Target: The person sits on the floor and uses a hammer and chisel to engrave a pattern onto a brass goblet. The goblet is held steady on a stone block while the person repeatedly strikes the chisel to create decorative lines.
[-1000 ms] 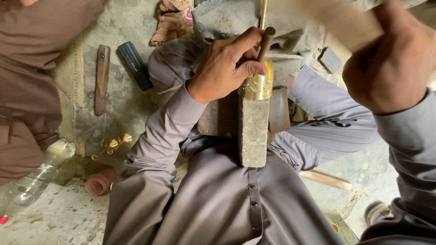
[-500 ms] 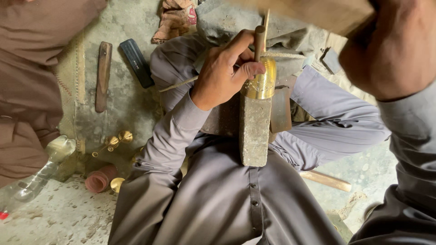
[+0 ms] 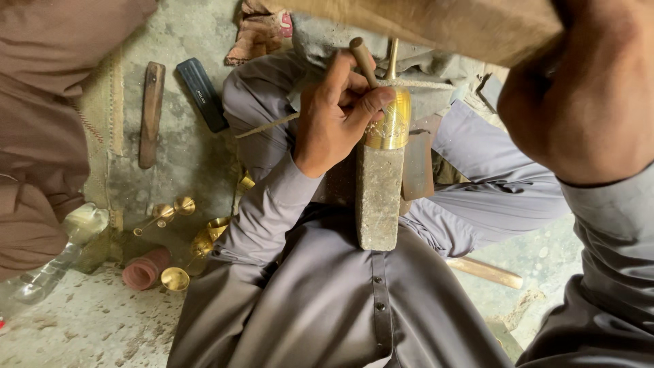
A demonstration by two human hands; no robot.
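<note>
The left hand pinches a punch with its fingers against a brass cup on a block; the right hand grips a mallet, fingers wrapped

The brass cup sits on the far end of a long block, which runs lengthwise over the person's lap. The left hand lies against the cup's left side, with a punch standing tilted between its fingers above the cup. The right hand is up at the right, nearest the camera, with a wooden mallet reaching left across the top. On the floor to the left lie a file and a dark case side by side; nearer, small brass pieces lie beside a spool. A wooden stick lies right of the lap.
</note>
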